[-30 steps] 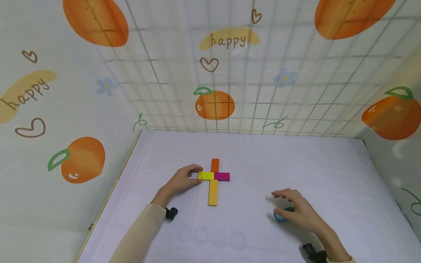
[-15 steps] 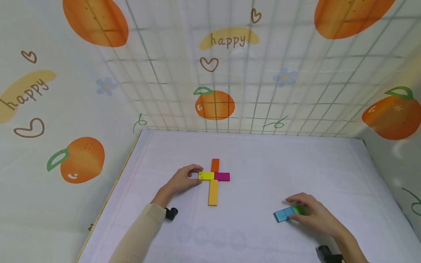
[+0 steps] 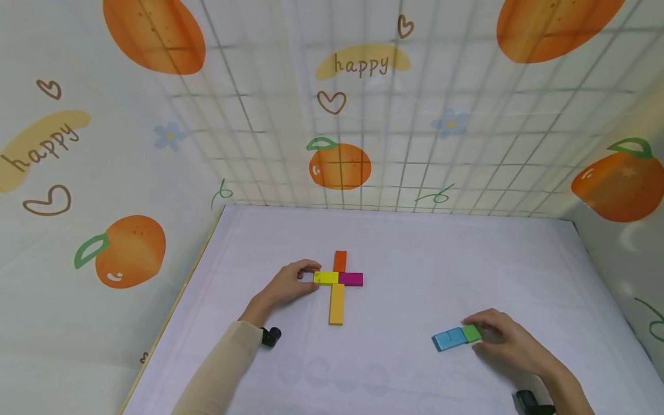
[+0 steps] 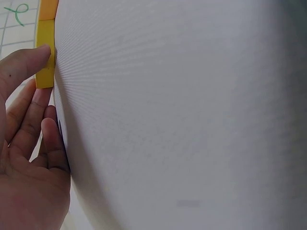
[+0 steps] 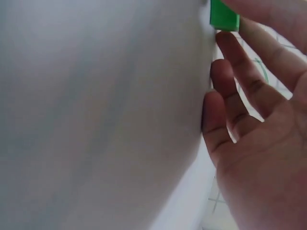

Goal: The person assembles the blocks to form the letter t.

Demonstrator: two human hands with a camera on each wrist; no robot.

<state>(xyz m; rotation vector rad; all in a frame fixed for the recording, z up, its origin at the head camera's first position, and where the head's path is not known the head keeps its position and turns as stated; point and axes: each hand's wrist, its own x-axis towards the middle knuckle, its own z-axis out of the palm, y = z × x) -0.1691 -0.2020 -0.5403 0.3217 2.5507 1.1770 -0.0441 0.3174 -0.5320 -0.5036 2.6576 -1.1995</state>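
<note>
Several flat coloured blocks lie in a cross on the white table. They are a yellow block [image 3: 325, 278], a magenta block [image 3: 351, 279], an orange-red block [image 3: 340, 261] and a longer golden-yellow block [image 3: 336, 304]. The left hand [image 3: 284, 285] pinches the outer end of the yellow block between thumb and fingers; its thumb also lies across that block [image 4: 44, 57] in the left wrist view. Farther right, a blue block [image 3: 449, 339] touches a green block [image 3: 471, 332] end to end. The right hand [image 3: 510, 340] pinches the green block [image 5: 224, 17] by its sides.
The white tabletop [image 3: 394, 242] meets a patterned cloth wall [image 3: 270, 144] at the back, and similar cloth rises at both sides. Black wrist devices [image 3: 271, 336] sit on both wrists, close to the table surface.
My right hand has moved right, off the blue block and onto the green one, so both blocks now show. My left hand and the cross of blocks have stayed put.
</note>
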